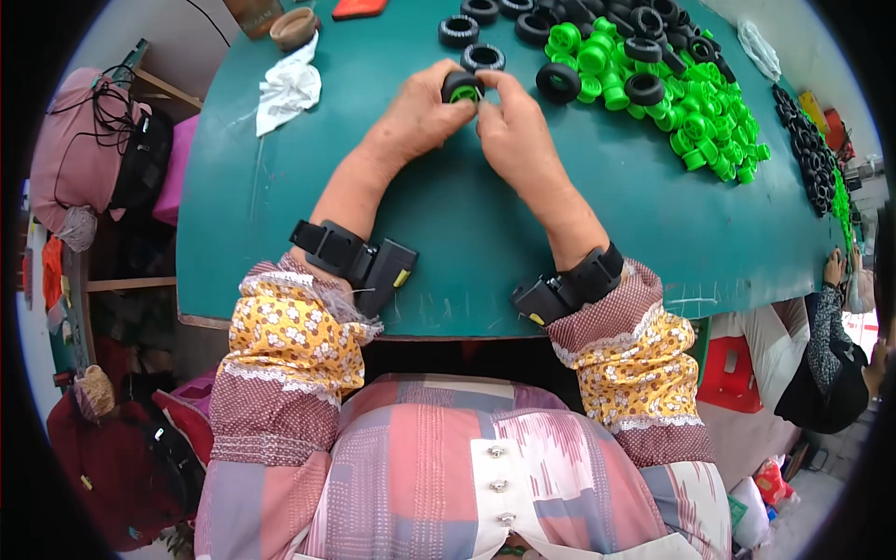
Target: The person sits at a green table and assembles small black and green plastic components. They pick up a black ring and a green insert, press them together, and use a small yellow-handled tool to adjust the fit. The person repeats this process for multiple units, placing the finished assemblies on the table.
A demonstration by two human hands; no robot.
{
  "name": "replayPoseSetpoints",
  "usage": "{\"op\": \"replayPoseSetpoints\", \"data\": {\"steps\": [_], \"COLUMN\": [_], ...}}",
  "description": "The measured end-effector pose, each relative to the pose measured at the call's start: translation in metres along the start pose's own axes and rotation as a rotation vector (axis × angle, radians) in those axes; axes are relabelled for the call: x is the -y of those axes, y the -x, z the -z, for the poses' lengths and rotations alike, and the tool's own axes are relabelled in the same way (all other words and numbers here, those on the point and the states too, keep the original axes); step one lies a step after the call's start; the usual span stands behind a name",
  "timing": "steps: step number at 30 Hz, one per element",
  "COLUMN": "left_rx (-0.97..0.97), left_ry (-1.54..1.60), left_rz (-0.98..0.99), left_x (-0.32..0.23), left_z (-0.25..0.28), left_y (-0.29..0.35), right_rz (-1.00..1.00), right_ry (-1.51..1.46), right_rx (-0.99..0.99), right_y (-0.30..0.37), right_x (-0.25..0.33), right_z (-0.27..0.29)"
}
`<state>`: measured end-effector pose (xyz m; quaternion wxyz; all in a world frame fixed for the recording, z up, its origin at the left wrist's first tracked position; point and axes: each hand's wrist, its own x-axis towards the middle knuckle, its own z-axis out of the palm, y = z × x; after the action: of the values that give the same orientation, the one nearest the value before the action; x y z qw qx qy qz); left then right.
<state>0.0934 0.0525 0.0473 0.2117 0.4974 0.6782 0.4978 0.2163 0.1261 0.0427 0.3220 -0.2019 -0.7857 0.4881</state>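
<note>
Table: a wide top of dark green (429,252), scratched along its near edge.
Tissue: crumpled and white (287,91), on the far left of the tabletop.
Bowl: small, round and brown (294,30), just beyond the tissue.
Flat object: orange-red (359,7), at the far edge of view, right of the bowl.
Plastic bag: clear and crumpled (759,49), far right on the table.
Left side: a pink cloth (75,154) with black cords (110,112) across it, a black bag (145,163) beside it; dark red fabric (93,467) nearer.
Right side: a red panel (730,373); beyond it, a co-worker's dark patterned sleeve (825,327).
</note>
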Motion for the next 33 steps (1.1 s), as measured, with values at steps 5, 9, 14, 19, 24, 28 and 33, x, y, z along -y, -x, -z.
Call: {"op": "replayPoseSetpoints", "data": {"steps": [5, 9, 14, 19, 24, 28, 33], "left_rx": [-0.053, 0.043, -0.077, -0.046, -0.017, -0.021, 0.009], "left_ry": [-0.221, -0.040, 0.190, 0.144, 0.104, 0.104, 0.088], "left_rz": [-0.226, 0.120, 0.071, 0.065, 0.067, 0.092, 0.122], "left_x": [0.009, -0.006, -0.001, -0.009, -0.005, -0.008, -0.006], "left_z": [-0.002, 0.000, -0.003, 0.000, 0.000, 0.000, 0.003], "left_y": [-0.006, -0.004, 0.003, 0.002, 0.002, 0.002, 0.002], "right_rz": [-0.004, -0.215, -0.436, -0.181, -0.142, -0.128, -0.065], "right_ry": [0.050, -0.108, -0.273, -0.142, -0.114, -0.097, -0.090], "right_rx": [0.002, 0.045, 0.124, 0.009, -0.001, -0.008, -0.027], "right_y": [-0.001, -0.003, -0.004, -0.005, -0.003, -0.002, -0.002], "right_x": [-0.004, -0.003, 0.013, -0.003, -0.005, -0.002, -0.007], "right_z": [-0.002, 0.003, 0.008, 0.000, -0.001, -0.001, -0.006]}}
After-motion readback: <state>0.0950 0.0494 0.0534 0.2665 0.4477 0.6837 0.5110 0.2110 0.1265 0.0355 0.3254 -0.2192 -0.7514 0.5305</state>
